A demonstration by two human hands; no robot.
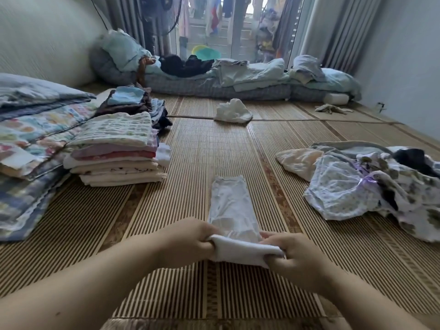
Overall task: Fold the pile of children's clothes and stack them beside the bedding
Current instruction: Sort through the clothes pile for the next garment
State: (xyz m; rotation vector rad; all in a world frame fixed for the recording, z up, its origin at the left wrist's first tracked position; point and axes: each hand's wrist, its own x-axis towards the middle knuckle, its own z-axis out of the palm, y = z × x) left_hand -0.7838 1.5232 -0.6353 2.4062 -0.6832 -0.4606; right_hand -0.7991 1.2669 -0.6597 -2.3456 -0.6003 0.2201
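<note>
A narrow white garment lies lengthwise on the bamboo mat in front of me, its near end rolled or folded up. My left hand grips the left side of that fold and my right hand grips the right side. A stack of folded clothes stands at the left, touching the patterned bedding. A second, darker folded stack sits behind it. The loose pile of unfolded clothes lies at the right.
A crumpled white cloth lies on the mat further back. A long mattress with pale blue bedding runs along the glass doors. A small rag lies at the far right. The bamboo mat covers the floor.
</note>
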